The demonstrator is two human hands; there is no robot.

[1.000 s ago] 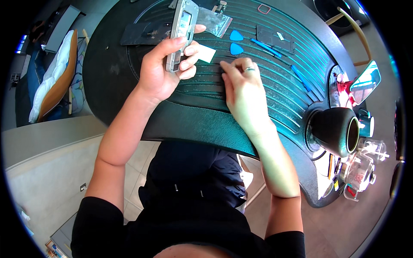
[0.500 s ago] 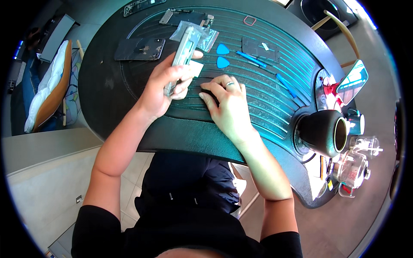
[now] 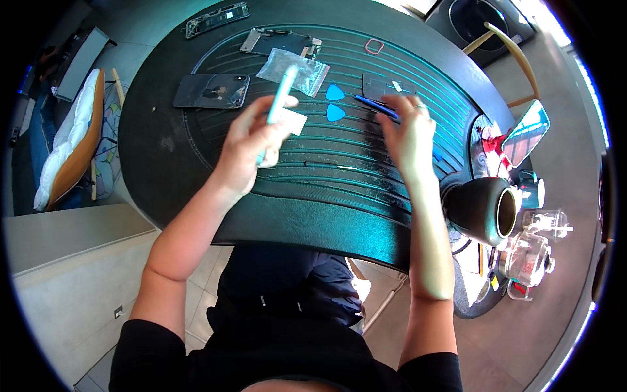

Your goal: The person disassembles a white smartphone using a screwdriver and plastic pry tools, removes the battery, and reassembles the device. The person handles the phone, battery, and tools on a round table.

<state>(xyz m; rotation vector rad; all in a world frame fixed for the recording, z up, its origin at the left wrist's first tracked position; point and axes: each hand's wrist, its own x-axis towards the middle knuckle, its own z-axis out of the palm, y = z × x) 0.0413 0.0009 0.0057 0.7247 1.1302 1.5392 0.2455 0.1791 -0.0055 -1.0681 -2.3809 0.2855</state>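
My left hand (image 3: 249,140) is closed around a slim, pale phone (image 3: 282,98), tilted up and seen mostly edge-on. Its faces are hardly visible. A small white square (image 3: 294,122) shows beside those fingers. My right hand (image 3: 411,134) hovers over the ribbed tray table with thumb and fingers apart, holding nothing that I can see. Close to its fingertips lies a blue pry tool (image 3: 375,106), partly covered by the hand. Two blue triangular picks (image 3: 335,102) lie between the hands. Behind the right fingers is a dark flat panel (image 3: 379,85).
A clear plastic bag (image 3: 294,70), a dark phone (image 3: 212,91), an opened phone body (image 3: 277,43) and another phone frame (image 3: 217,19) lie farther back. A red ring (image 3: 374,46) is there too. At right stand a dark pot (image 3: 473,209) and a glass teapot (image 3: 526,258).
My right hand has moved right and away from me, from the near middle to the blue pry tool. The phone in my left hand has turned more edge-on.
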